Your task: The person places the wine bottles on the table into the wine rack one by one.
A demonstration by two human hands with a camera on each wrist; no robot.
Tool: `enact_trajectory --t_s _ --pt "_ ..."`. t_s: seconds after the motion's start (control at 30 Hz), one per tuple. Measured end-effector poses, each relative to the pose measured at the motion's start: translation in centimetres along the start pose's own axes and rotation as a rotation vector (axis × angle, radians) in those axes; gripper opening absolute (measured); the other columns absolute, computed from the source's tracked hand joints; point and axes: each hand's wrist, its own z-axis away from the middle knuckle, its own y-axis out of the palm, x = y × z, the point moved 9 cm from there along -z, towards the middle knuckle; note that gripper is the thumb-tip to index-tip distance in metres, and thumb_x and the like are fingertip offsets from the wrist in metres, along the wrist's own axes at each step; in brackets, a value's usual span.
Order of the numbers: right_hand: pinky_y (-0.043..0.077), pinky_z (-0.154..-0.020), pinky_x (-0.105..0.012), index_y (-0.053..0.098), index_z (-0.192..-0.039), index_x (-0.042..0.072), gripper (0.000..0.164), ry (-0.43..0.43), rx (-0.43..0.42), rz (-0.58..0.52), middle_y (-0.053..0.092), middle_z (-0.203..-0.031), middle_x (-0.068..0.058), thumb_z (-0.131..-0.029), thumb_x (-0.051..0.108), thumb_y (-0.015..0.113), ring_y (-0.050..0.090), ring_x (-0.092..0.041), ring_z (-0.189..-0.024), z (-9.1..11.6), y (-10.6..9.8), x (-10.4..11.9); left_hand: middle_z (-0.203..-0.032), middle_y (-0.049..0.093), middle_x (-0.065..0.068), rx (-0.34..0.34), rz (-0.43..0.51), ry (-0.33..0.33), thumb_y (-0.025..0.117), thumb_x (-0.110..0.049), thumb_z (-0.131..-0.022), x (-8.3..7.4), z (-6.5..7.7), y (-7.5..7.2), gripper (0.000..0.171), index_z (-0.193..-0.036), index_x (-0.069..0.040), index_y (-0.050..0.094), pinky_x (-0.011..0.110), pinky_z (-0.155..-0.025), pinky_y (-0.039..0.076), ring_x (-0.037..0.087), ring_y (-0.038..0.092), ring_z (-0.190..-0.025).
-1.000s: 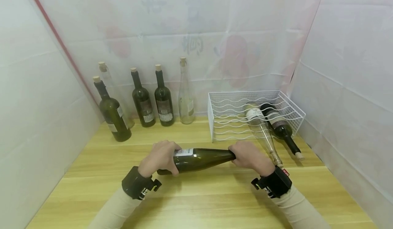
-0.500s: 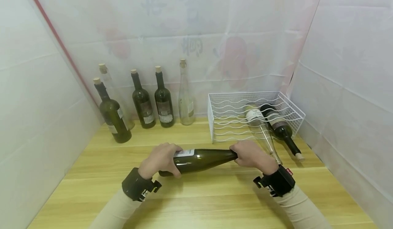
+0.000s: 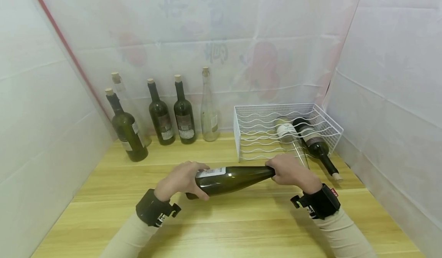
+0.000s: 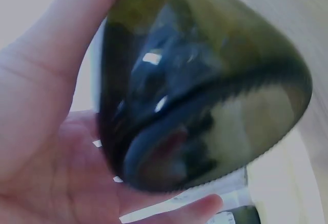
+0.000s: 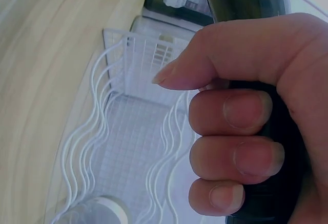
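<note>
A green glass wine bottle (image 3: 238,177) lies nearly level across the front of the table, its neck to the right. My right hand (image 3: 291,171) grips the neck, thumb and fingers curled round it in the right wrist view; the mouth is hidden. Near the base, my left hand (image 3: 181,179) holds the body with the thumb in front and fingers over the white label (image 3: 211,172). The left wrist view shows the bottle's base (image 4: 215,137) from below. Beyond the right hand stands a white wire rack (image 3: 236,135) with wavy bars.
In the rack's right part lie a clear bottle (image 3: 286,129) and a dark corked bottle (image 3: 317,146), necks toward the front. Several corked bottles, such as a green one (image 3: 184,121) and a clear one (image 3: 209,119), stand along the back left. White sheeting (image 3: 390,96) encloses the table.
The wine bottle and my right hand have shifted to the right, the hand also slightly up. My left hand has barely moved, so the bottle's base now sits closer to it.
</note>
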Motion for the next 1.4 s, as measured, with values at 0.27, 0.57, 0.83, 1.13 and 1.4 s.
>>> enact_trajectory --t_s 0.27,0.57,0.83,1.13,1.4 --pt "0.02 -0.057 -0.025 0.046 -0.071 0.022 0.032 0.015 -0.008 0.026 0.027 -0.065 0.01 -0.071 0.003 0.072 0.027 -0.008 -0.061 0.6 -0.5 -1.3 -0.129 0.073 0.008 0.008 -0.019 -0.054 0.102 -0.04 -0.055 0.8 0.3 -0.5 0.093 -0.135 -0.011 0.066 0.053 -0.097 0.056 0.034 0.067 -0.116" --pt "0.016 -0.059 -0.027 0.043 -0.07 0.025 0.036 0.074 -0.008 0.017 0.018 -0.068 0.009 -0.071 0.0 0.07 0.023 -0.008 -0.063 1.9 -0.8 -3.4 -0.133 0.07 0.011 0.074 -0.078 -0.108 0.1 -0.042 -0.058 1.8 0.5 -0.5 0.091 -0.135 -0.007 0.065 0.053 -0.101 0.056 0.036 0.065 -0.121" --pt "0.013 -0.058 -0.028 0.068 -0.084 0.023 0.023 0.143 0.01 0.007 0.031 -0.064 0.009 -0.074 0.002 0.07 0.023 -0.009 -0.062 3.3 -0.9 -5.4 -0.13 0.07 0.012 0.122 -0.102 -0.19 0.099 -0.042 -0.06 3.0 0.6 0.1 0.08 -0.126 -0.008 0.07 0.053 -0.098 0.056 0.036 0.065 -0.118" --pt "0.026 -0.053 -0.029 0.076 -0.087 0.025 0.032 0.225 -0.015 0.022 0.054 -0.067 0.008 -0.067 0.002 0.067 0.035 -0.013 -0.061 5.0 -2.1 -9.0 -0.129 0.07 0.012 0.135 -0.123 -0.21 0.099 -0.041 -0.061 3.0 0.8 0.3 0.077 -0.125 -0.009 0.07 0.054 -0.097 0.056 0.036 0.064 -0.12" --pt "0.031 -0.051 -0.027 0.081 -0.093 0.026 0.038 0.301 0.038 -0.077 0.055 -0.07 0.008 -0.065 0.005 0.067 0.042 -0.012 -0.062 6.7 -1.9 -12.1 -0.13 0.07 0.01 0.103 -0.115 -0.214 0.098 -0.042 -0.061 3.4 0.9 0.0 0.076 -0.124 -0.011 0.071 0.054 -0.098 0.055 0.035 0.064 -0.12"
